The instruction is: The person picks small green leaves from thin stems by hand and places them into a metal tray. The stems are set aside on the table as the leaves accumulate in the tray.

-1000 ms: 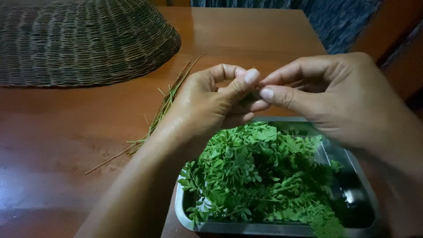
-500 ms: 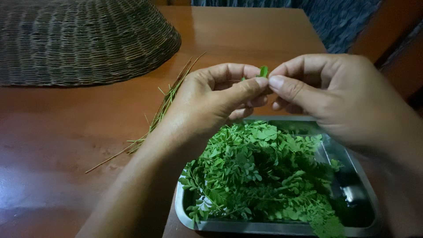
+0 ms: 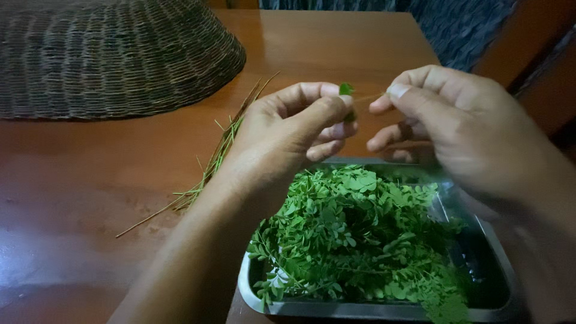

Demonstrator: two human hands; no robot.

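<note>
Above the far end of a metal tray (image 3: 492, 264), my left hand (image 3: 288, 135) pinches a small green leaf sprig (image 3: 346, 90) between thumb and forefinger. My right hand (image 3: 456, 129) is just to its right, thumb and forefinger pinched on the thin bare stem (image 3: 367, 96) that runs out of the sprig. The two hands are a few centimetres apart. The tray holds a heap of small round green leaves (image 3: 354, 234) on thin twigs.
An upturned woven basket (image 3: 114, 54) stands at the back left of the brown wooden table (image 3: 78, 192). A loose bundle of stripped stems (image 3: 219, 153) lies on the table left of my left hand. Blue fabric (image 3: 462, 27) shows beyond the table's far edge.
My hands, pressed together a second ago, have drawn apart sideways. The right hand has moved right along the stem; the leaf sprig now shows at the left fingertips.
</note>
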